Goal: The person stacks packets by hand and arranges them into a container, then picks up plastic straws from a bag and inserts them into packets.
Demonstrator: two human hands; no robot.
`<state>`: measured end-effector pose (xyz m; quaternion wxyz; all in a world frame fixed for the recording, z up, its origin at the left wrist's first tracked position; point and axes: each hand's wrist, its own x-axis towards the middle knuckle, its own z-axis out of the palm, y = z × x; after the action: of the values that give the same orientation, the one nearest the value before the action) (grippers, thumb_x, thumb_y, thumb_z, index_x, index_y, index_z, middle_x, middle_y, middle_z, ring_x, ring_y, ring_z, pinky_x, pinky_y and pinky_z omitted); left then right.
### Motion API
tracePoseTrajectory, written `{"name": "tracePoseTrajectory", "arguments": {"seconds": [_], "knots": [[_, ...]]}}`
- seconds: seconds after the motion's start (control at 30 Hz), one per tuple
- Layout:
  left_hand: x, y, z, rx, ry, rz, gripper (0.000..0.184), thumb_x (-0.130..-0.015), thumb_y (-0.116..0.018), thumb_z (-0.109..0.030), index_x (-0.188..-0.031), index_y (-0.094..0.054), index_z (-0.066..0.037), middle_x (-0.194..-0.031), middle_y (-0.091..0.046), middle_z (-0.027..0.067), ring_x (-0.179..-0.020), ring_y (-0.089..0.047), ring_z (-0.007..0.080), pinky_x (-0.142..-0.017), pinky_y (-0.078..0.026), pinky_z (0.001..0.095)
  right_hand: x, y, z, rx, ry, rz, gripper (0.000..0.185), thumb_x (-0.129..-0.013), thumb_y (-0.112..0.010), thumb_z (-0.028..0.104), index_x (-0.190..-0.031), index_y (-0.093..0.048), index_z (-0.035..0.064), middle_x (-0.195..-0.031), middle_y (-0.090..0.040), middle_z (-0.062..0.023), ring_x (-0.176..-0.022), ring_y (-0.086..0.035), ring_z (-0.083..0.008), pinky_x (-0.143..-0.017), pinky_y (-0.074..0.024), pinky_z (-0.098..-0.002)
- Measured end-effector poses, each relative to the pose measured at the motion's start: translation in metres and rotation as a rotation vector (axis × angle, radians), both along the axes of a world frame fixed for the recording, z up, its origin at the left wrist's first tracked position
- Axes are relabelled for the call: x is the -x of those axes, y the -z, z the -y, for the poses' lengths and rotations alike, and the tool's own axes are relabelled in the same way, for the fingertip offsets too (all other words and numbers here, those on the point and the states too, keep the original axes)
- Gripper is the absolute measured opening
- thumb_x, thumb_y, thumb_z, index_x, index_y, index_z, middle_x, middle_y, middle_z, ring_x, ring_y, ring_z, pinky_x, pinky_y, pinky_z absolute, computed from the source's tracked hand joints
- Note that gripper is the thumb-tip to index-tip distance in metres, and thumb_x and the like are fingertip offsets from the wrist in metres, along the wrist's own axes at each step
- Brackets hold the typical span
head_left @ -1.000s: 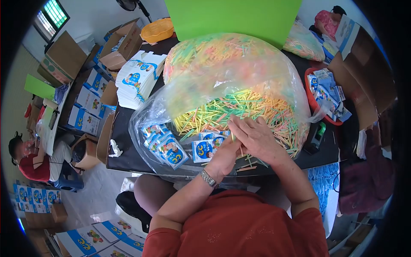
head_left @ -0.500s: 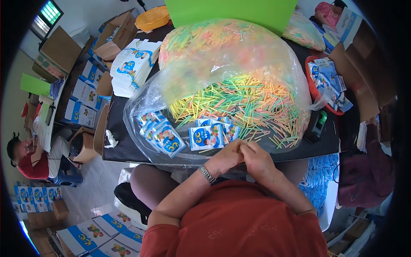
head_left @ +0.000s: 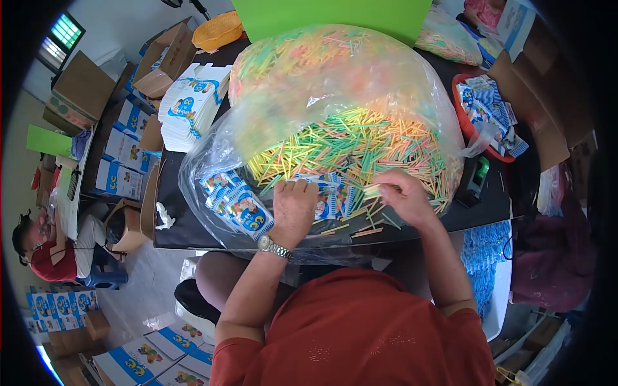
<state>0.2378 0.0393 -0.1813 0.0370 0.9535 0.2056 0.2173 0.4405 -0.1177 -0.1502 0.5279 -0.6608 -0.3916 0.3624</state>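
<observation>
A large clear plastic bag [head_left: 212,151] lies open on the dark table, full of thin pastel sticks [head_left: 347,145] in yellow, green, orange and pink. My left hand [head_left: 295,209], a metal watch on its wrist, is closed with curled fingers at the left edge of the middle blue-and-white printed packets [head_left: 331,196]; what it grips is hidden. My right hand [head_left: 407,198] pinches a few pale yellow sticks at the front right of the pile. Another overlapping group of printed packets [head_left: 239,206] lies to the left, on the bag's plastic.
Flat white-and-blue cartons [head_left: 193,106] are stacked at the left. A red basket [head_left: 458,96] of packets and a dark device [head_left: 473,186] stand at the right. A green panel [head_left: 335,16] rises behind the bag. Another person [head_left: 55,248] sits far left.
My hands were together at the table's front edge and have parted. The left moved left onto the packets; the right moved up and right and now holds sticks.
</observation>
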Motion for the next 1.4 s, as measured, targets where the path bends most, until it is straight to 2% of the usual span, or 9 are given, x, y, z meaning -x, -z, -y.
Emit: {"name": "tracePoseTrajectory", "arguments": {"seconds": [0.03,0.17,0.33,0.67,0.87,0.93,1.27,1.33,1.4], "knots": [[-0.004,0.001,0.000,-0.024,0.001,0.051,0.016,-0.073,-0.070,-0.019,-0.072,-0.056,-0.011,-0.069,-0.055,0.0050,-0.068,-0.057,0.0237,-0.071,-0.038,0.0379,0.006,0.000,-0.007,-0.002,-0.001,0.001,0.019,-0.080,-0.061,-0.001,-0.099,-0.063,-0.0003,-0.083,-0.055,-0.0073,-0.076,-0.055,-0.0163,-0.067,-0.0439,-0.0297],[-0.010,0.013,0.001,0.073,-0.047,0.079,0.016,-0.074,-0.068,-0.020,-0.070,-0.056,-0.012,-0.061,-0.053,0.0035,-0.064,-0.056,0.0227,-0.068,-0.037,0.0379,0.039,0.021,-0.037,-0.251,-0.227,0.814,0.019,-0.079,-0.056,-0.004,-0.097,-0.058,-0.0027,-0.088,-0.056,-0.0135,-0.079,-0.057,-0.0259,-0.070,-0.0467,-0.0352],[-0.003,0.012,-0.006,-0.010,0.007,0.029,0.017,-0.076,-0.066,-0.021,-0.068,-0.053,-0.014,-0.062,-0.055,0.0023,-0.062,-0.056,0.0206,-0.065,-0.036,0.0374,0.067,0.031,-0.033,-0.084,-0.349,1.159,0.014,-0.077,-0.055,0.005,-0.087,-0.057,-0.0049,-0.083,-0.050,-0.0141,-0.076,-0.057,-0.0259,-0.062,-0.0485,-0.0361],[-0.006,0.002,0.018,-0.331,0.123,0.193,0.016,-0.076,-0.063,-0.017,-0.091,-0.066,-0.012,-0.084,-0.062,0.0022,-0.075,-0.058,0.0183,-0.080,-0.040,0.0411,0.069,0.051,-0.024,-0.158,-0.212,0.916,0.020,-0.080,-0.052,0.004,-0.097,-0.058,-0.0031,-0.083,-0.049,-0.0126,-0.078,-0.056,-0.0285,-0.065,-0.0482,-0.0393],[-0.011,-0.002,0.020,0.253,-0.199,-0.041,0.007,-0.076,-0.066,-0.015,-0.076,-0.063,-0.009,-0.077,-0.065,0.0069,-0.069,-0.062,0.0191,-0.076,-0.044,0.0408,0.035,0.039,-0.024,-0.415,0.053,0.563,0.023,-0.081,-0.058,-0.007,-0.101,-0.063,0.0040,-0.093,-0.058,-0.0126,-0.077,-0.059,-0.0251,-0.065,-0.0476,-0.0308],[-0.003,-0.010,0.013,0.888,-0.018,0.187,0.010,-0.082,-0.069,-0.013,-0.078,-0.065,-0.004,-0.067,-0.062,0.0046,-0.062,-0.056,0.0127,-0.061,-0.044,0.0313,0.028,0.022,-0.024,-0.435,0.047,0.539,0.022,-0.081,-0.059,-0.006,-0.101,-0.063,0.0026,-0.093,-0.059,-0.0117,-0.078,-0.058,-0.0229,-0.065,-0.0471,-0.0292],[0.006,0.000,0.016,1.113,0.023,0.408,0.012,-0.085,-0.069,-0.013,-0.082,-0.065,-0.002,-0.072,-0.062,-0.0001,-0.070,-0.055,0.0057,-0.062,-0.046,0.0226,0.026,-0.004,-0.026,-0.511,-0.007,0.697,0.020,-0.081,-0.062,-0.005,-0.100,-0.062,-0.0001,-0.094,-0.059,-0.0120,-0.080,-0.059,-0.0237,-0.068,-0.0483,-0.0299],[-0.001,0.008,0.017,1.378,0.001,0.562,0.010,-0.084,-0.070,-0.010,-0.083,-0.066,-0.001,-0.075,-0.064,-0.0014,-0.073,-0.056,0.0046,-0.063,-0.047,0.0210,0.030,0.002,-0.024,-0.474,-0.013,0.657,0.020,-0.081,-0.062,-0.005,-0.101,-0.062,0.0000,-0.095,-0.059,-0.0120,-0.081,-0.059,-0.0240,-0.068,-0.0484,-0.0299],[0.003,0.003,0.018,1.392,0.011,0.432,0.009,-0.083,-0.071,-0.009,-0.083,-0.066,-0.001,-0.076,-0.064,-0.0016,-0.073,-0.057,0.0042,-0.063,-0.047,0.0206,0.031,0.003,-0.022,-0.440,-0.018,0.617,0.021,-0.081,-0.062,-0.006,-0.101,-0.062,0.0001,-0.095,-0.059,-0.0120,-0.081,-0.060,-0.0242,-0.068,-0.0484,-0.0300]]}}
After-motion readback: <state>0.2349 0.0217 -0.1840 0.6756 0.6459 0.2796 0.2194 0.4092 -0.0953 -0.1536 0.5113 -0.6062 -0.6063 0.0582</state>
